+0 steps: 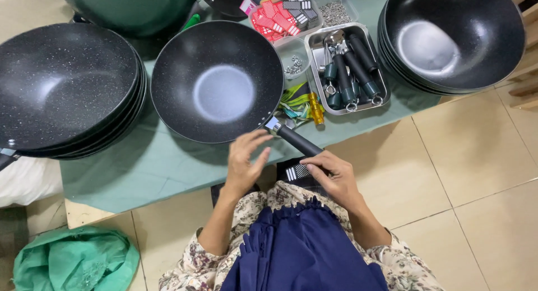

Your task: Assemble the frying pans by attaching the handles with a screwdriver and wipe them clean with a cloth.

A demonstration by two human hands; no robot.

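Wok (217, 81) handle (300, 141) overhangs table edge (168, 193), both hands on it.

A tabletop (168, 168) covered with pale green cloth carries a single black pan (217, 81) in the middle, a stack of black pans (61, 89) at the left and another stack (451, 36) at the right. Between the middle pan and the right stack sits a steel tray (372, 67) of dark handles, with a small cup of screws (293, 64) just beside it and a yellow-handled screwdriver (315, 107) nearby.
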